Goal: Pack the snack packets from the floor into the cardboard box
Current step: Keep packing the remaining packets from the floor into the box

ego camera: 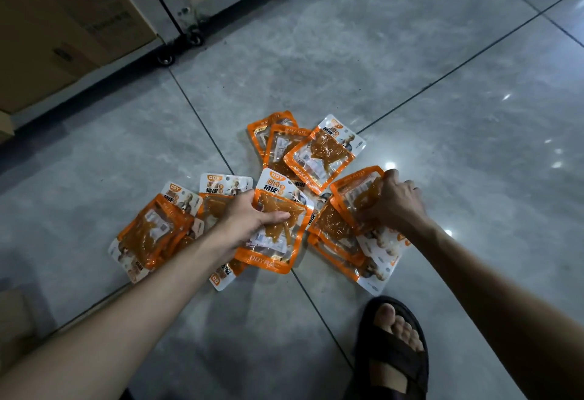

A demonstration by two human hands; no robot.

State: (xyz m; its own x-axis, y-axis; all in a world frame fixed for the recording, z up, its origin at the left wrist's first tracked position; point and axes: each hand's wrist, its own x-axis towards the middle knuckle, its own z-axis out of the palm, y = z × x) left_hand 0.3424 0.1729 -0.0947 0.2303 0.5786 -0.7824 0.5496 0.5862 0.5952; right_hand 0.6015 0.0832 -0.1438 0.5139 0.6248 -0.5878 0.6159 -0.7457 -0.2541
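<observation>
Several orange and white snack packets lie scattered on the grey tiled floor. My left hand [249, 219] grips one packet [278, 235] near the middle of the pile, thumb on top. My right hand [395, 200] is closed on the top edge of another packet [357, 197] that lies on a small stack at the right. A group of three packets [303, 150] lies behind the hands. More packets [151, 235] overlap at the left. A brown cardboard corner [12, 314] shows at the left edge; I cannot tell whether it is the box.
Large cardboard cartons [63, 20] stand at the upper left beside a metal rack post with small castors [192, 36]. My foot in a dark sandal [395, 349] rests on the floor at the lower right. Bare tiles stretch to the right and behind the pile.
</observation>
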